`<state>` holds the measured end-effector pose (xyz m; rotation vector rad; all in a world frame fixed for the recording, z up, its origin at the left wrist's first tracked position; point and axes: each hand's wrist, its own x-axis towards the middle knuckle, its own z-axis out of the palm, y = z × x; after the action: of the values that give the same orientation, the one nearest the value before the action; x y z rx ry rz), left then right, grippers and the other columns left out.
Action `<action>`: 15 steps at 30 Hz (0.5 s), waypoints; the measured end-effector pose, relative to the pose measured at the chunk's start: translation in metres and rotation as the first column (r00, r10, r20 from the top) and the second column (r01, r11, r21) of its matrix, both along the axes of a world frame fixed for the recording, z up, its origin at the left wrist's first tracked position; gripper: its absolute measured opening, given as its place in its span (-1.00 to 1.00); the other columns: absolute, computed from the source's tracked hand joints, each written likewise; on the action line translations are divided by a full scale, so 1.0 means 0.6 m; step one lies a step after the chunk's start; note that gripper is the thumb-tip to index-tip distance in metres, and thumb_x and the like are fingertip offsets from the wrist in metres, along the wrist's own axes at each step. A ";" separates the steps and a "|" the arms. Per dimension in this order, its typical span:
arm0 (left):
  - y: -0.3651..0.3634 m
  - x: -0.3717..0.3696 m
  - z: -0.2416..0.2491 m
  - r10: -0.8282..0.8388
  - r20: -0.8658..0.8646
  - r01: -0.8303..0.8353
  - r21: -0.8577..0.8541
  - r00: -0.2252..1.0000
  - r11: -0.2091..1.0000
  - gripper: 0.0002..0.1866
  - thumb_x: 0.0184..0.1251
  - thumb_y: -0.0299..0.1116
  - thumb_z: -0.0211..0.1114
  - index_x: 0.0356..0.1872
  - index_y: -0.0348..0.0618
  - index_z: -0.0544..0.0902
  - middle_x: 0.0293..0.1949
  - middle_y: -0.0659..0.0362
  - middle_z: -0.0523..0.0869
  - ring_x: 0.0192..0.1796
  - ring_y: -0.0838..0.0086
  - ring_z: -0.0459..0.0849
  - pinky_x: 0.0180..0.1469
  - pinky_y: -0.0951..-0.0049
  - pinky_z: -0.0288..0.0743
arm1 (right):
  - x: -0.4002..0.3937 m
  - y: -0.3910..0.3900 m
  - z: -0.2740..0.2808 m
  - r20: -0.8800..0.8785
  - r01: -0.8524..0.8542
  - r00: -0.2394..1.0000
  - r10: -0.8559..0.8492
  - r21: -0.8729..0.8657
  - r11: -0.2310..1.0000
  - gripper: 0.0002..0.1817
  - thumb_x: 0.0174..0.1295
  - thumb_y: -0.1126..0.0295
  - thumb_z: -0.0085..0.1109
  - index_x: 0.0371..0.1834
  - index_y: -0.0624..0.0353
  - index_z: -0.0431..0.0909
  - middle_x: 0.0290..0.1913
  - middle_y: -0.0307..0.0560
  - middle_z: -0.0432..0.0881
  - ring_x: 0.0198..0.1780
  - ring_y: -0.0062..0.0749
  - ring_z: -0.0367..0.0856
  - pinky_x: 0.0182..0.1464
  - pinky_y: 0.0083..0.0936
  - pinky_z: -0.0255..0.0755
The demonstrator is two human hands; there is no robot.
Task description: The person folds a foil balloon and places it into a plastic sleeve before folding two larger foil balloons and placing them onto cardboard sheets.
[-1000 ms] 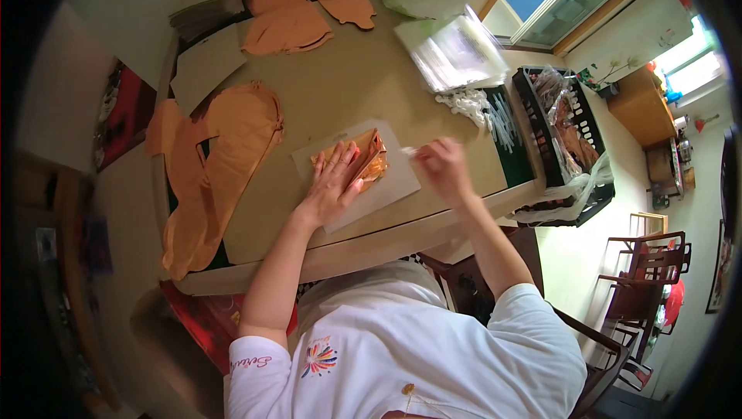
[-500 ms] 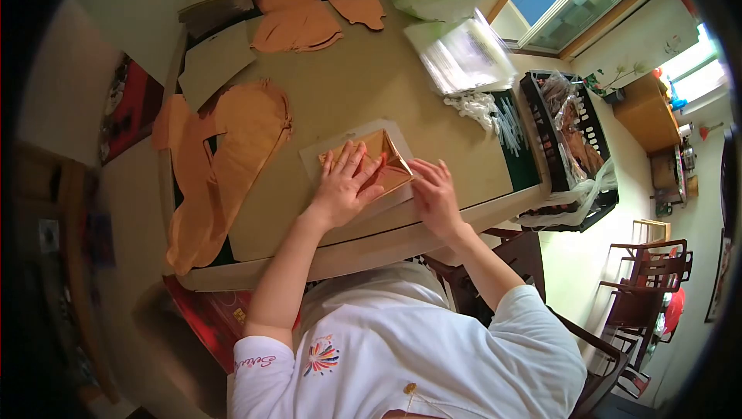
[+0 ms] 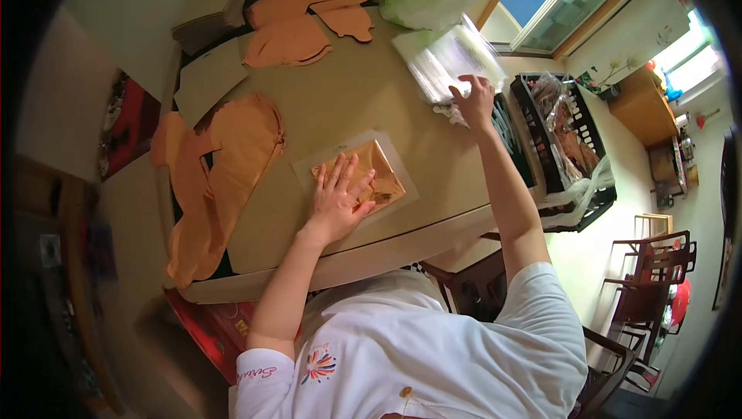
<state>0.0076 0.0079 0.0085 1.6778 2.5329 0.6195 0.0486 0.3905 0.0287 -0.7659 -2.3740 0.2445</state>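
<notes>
My left hand (image 3: 338, 201) lies flat, fingers spread, on a folded, shiny gold packet (image 3: 384, 175). Beneath the packet is a translucent plastic sheet (image 3: 406, 201) lying on the table, its edges showing around the gold. Over at the far right of the table, my right hand (image 3: 474, 102) is stretched out above the near edge of a stack of clear plastic sleeves (image 3: 440, 63). Its fingers are apart and hold nothing I can see. Just below that hand, a bundle of white string-like pieces (image 3: 450, 114) is partly hidden.
Orange-brown flat cut pieces (image 3: 239, 168) lie at the left, with more orange pieces (image 3: 290, 36) at the back. A grey board (image 3: 209, 75) sits between them. A green-tinted plastic bag (image 3: 429, 1) rests behind the sleeves. Beside the table stands a black crate (image 3: 545, 121) holding wrapped brown items.
My right hand has left the gold packet's edge and moved up and right to the plastic sleeves. My left hand stays on the packet, whose raised right edge now lies flatter.
</notes>
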 end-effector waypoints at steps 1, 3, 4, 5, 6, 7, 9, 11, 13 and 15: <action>0.000 0.000 0.000 0.003 -0.001 -0.003 0.003 1.000 1.000 -0.36 0.31 0.00 0.21 0.42 0.24 0.34 0.53 0.05 0.05 0.57 0.10 -0.08 0.50 -0.17 -0.24 | -0.022 0.019 0.004 0.040 0.068 0.997 -0.066 -0.041 0.997 -0.59 0.03 0.08 0.41 -0.09 0.01 0.63 0.08 0.08 0.52 0.16 0.04 0.40 0.23 -0.20 0.31; 0.000 0.000 0.000 0.006 0.010 -0.006 0.007 1.000 1.000 -0.36 0.30 0.01 0.22 0.41 0.25 0.34 0.53 0.05 0.05 0.57 0.10 -0.08 0.50 -0.18 -0.24 | -0.048 0.055 0.003 0.224 0.183 0.960 -0.165 -0.064 0.981 -0.51 0.02 -0.04 0.38 -0.05 -0.02 0.63 0.13 0.06 0.53 0.20 0.01 0.40 0.24 -0.19 0.31; 0.000 0.001 0.000 0.005 0.019 -0.005 0.008 1.000 1.000 -0.36 0.30 0.01 0.22 0.41 0.26 0.34 0.53 0.05 0.05 0.57 0.10 -0.08 0.50 -0.18 -0.24 | -0.055 0.077 -0.005 0.240 0.164 0.962 -0.128 -0.138 0.977 -0.53 0.02 -0.04 0.38 -0.07 -0.02 0.65 0.09 0.03 0.56 0.18 -0.03 0.42 0.24 -0.20 0.31; 0.000 0.001 0.000 0.005 0.021 -0.005 0.012 1.000 1.000 -0.36 0.30 0.01 0.22 0.41 0.26 0.34 0.53 0.05 0.05 0.57 0.10 -0.08 0.49 -0.19 -0.24 | -0.060 0.099 -0.012 0.254 0.148 0.963 -0.091 -0.214 0.966 -0.55 0.02 -0.03 0.37 -0.09 -0.03 0.66 0.05 0.00 0.59 0.16 -0.06 0.44 0.24 -0.21 0.31; 0.000 -0.001 0.000 0.004 0.022 -0.004 0.017 1.000 1.000 -0.36 0.30 0.02 0.23 0.42 0.26 0.34 0.53 0.05 0.05 0.57 0.10 -0.08 0.49 -0.19 -0.23 | -0.064 0.111 -0.008 0.263 0.131 0.963 -0.054 -0.286 0.949 -0.57 0.03 -0.02 0.36 -0.11 -0.03 0.67 0.01 -0.03 0.62 0.15 -0.10 0.47 0.24 -0.22 0.31; 0.000 0.000 0.000 0.002 0.025 -0.003 0.023 1.000 1.000 -0.35 0.29 0.02 0.23 0.42 0.27 0.33 0.53 0.05 0.05 0.57 0.10 -0.08 0.49 -0.20 -0.23 | -0.062 0.121 -0.006 0.259 0.073 0.966 0.006 -0.292 0.954 -0.67 0.07 0.02 0.32 -0.19 -0.06 0.70 -0.12 -0.08 0.69 0.04 -0.18 0.58 0.17 -0.25 0.38; 0.000 0.001 -0.002 0.002 0.032 -0.003 0.022 0.999 1.000 -0.35 0.29 0.02 0.23 0.42 0.27 0.33 0.53 0.05 0.05 0.57 0.10 -0.07 0.49 -0.21 -0.23 | -0.063 0.125 -0.001 0.243 0.107 0.970 -0.028 -0.321 0.941 -0.73 0.11 0.07 0.27 -0.23 -0.07 0.70 -0.19 -0.09 0.71 -0.04 -0.17 0.63 0.08 -0.25 0.44; 0.000 -0.001 -0.004 0.002 0.033 -0.003 0.027 0.999 1.000 -0.34 0.29 0.02 0.23 0.42 0.27 0.32 0.53 0.04 0.05 0.57 0.09 -0.07 0.48 -0.22 -0.22 | -0.057 0.118 0.008 0.186 0.074 0.982 -0.023 -0.270 0.960 -0.79 0.17 0.13 0.18 -0.25 -0.09 0.69 -0.21 -0.11 0.73 -0.14 -0.13 0.68 -0.08 -0.23 0.51; -0.001 -0.001 -0.004 -0.001 0.034 0.000 0.032 0.999 0.999 -0.33 0.29 0.02 0.24 0.43 0.27 0.31 0.53 0.03 0.05 0.57 0.07 -0.07 0.48 -0.22 -0.22 | -0.046 0.092 0.033 0.015 -0.047 0.999 0.050 -0.143 0.989 -0.82 0.22 0.23 0.15 -0.27 -0.02 0.70 -0.25 -0.12 0.73 -0.21 -0.13 0.68 -0.10 -0.28 0.52; 0.000 -0.002 -0.004 0.004 0.041 -0.006 0.034 0.999 0.999 -0.33 0.29 0.01 0.24 0.43 0.27 0.30 0.53 0.02 0.05 0.56 0.06 -0.07 0.47 -0.23 -0.21 | -0.038 0.030 0.083 -0.114 -0.225 0.972 0.206 -0.198 0.954 -0.88 0.21 0.38 0.17 -0.27 0.06 0.70 -0.28 -0.10 0.72 -0.26 -0.14 0.67 -0.14 -0.34 0.52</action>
<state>0.0067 0.0081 0.0062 1.6523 2.5139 0.6937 0.0259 0.4085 0.0784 -0.5739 -2.3677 0.6177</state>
